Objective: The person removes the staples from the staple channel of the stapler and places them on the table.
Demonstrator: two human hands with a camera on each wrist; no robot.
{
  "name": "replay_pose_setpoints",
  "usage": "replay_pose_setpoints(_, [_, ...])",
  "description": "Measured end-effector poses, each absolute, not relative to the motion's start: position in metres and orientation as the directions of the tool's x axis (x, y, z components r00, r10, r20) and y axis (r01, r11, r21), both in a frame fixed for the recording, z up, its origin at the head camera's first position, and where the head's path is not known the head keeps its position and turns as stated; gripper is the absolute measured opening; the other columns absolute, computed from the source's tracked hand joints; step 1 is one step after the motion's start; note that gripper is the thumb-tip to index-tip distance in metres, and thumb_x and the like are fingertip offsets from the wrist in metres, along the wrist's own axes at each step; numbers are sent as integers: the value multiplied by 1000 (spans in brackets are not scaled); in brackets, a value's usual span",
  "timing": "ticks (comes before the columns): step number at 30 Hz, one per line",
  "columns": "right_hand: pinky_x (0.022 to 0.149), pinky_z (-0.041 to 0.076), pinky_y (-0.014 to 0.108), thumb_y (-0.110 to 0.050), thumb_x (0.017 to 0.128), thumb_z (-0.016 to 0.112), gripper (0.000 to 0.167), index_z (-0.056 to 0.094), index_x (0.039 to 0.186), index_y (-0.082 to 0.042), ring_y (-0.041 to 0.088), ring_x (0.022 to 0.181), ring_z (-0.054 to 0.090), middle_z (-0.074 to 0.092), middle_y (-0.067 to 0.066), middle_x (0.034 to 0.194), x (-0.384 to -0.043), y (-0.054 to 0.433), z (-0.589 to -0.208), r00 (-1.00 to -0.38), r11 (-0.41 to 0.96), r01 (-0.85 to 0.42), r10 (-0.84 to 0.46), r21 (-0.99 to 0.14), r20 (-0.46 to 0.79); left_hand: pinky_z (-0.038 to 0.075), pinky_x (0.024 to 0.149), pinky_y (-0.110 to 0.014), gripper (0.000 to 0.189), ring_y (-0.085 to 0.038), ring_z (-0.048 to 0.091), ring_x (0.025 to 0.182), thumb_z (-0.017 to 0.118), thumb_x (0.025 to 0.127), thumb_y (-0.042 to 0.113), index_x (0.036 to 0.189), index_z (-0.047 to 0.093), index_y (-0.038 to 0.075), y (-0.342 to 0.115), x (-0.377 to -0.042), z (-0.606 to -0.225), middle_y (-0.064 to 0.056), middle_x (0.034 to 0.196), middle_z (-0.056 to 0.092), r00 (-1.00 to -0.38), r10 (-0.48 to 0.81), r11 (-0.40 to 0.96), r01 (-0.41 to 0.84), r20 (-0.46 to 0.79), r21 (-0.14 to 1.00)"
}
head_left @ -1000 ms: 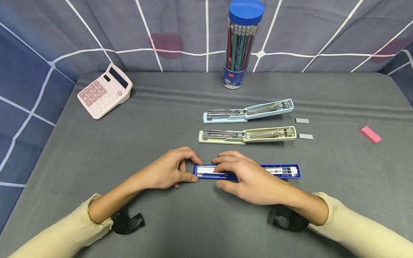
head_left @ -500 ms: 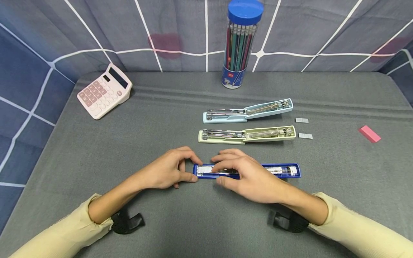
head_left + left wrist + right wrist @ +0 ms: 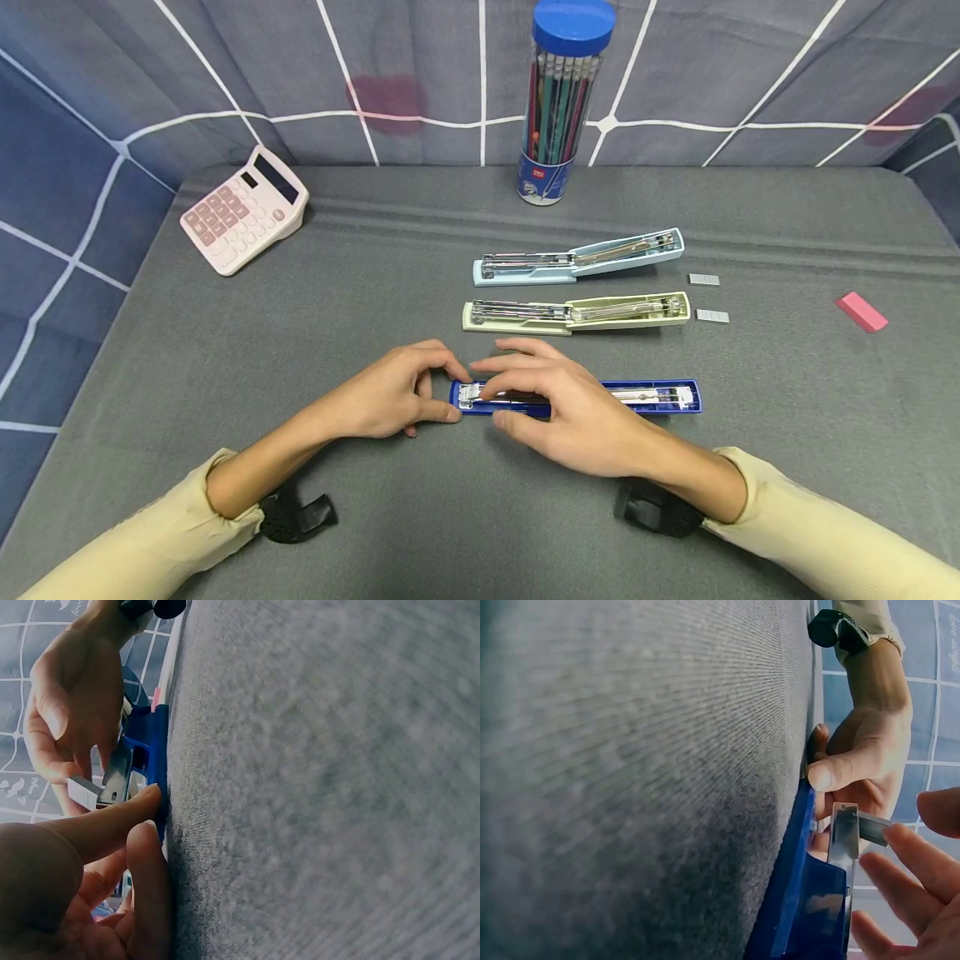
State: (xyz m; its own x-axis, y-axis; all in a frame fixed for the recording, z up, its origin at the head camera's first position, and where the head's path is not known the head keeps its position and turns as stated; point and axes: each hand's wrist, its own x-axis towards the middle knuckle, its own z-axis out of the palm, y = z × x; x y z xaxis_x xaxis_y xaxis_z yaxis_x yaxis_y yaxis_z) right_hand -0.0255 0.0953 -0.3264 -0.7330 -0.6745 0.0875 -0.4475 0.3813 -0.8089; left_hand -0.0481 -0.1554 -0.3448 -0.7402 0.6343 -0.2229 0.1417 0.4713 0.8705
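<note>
A blue stapler (image 3: 660, 397) lies on the table with its top folded right back and its metal magazine (image 3: 845, 825) exposed. My left hand (image 3: 397, 392) pinches its left end between thumb and index finger. Over that end of the magazine a strip of staples (image 3: 84, 793) sticks up at a slant. My right hand (image 3: 577, 408) hovers across the stapler's middle, its fingers loosely bent and its thumb apart from them. In the right wrist view its index fingertip (image 3: 896, 836) is right at the raised end of the strip (image 3: 874, 829).
Behind the blue one lie a cream stapler (image 3: 517, 317) and a light blue stapler (image 3: 525, 273), both opened out. Staple strips (image 3: 703, 280) lie by their right ends. A pink eraser (image 3: 862, 312), a calculator (image 3: 243, 212) and a tub of pencils (image 3: 551, 125) stand farther off.
My right hand has shifted a little left toward the stapler's end. The staple strip there, flat half a second ago, is now tilted up. My left hand has stayed in place.
</note>
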Motion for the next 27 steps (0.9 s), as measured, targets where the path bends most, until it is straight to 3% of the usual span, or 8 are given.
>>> replay_pose_setpoints(7, [105, 42, 49, -14, 91, 70, 22, 72, 113, -18, 15, 134, 42, 60, -3, 130, -23, 91, -325, -757, 385, -427, -647, -818, 91, 51, 43, -30, 28, -14, 54, 45, 80, 84, 9, 108, 67, 8, -155, -48, -345, -3, 102, 58, -742, 634, 467, 143, -217, 873])
replay_pose_setpoints(12, [99, 46, 42, -11, 88, 72, 25, 69, 111, -18, 11, 120, 51, 60, -4, 124, -24, 87, -325, -776, 356, -405, -620, -842, 111, 51, 43, -30, 28, -14, 54, 46, 80, 84, 9, 109, 68, 9, -155, -48, -345, -3, 101, 57, -742, 634, 465, 145, -215, 873])
replay_pose_setpoints(18, [91, 48, 33, -7, 84, 75, 24, 70, 106, -15, 7, 108, 53, 63, -12, 109, -27, 83, -327, -749, 345, -488, -636, -802, 183, 51, 43, -30, 28, -14, 54, 45, 80, 84, 9, 108, 67, 9, -156, -48, -345, -3, 100, 57, -741, 639, 457, 147, -209, 877])
replay_pose_setpoints(27, [75, 46, 28, -5, 81, 78, 23, 70, 101, -14, 11, 90, 53, 63, -10, 99, -29, 78, -330, -723, 392, -584, -649, -711, 237, 52, 45, -29, 27, -14, 54, 44, 81, 83, 10, 106, 67, 11, -155, -49, -346, -1, 98, 58, -747, 636, 460, 166, -194, 872])
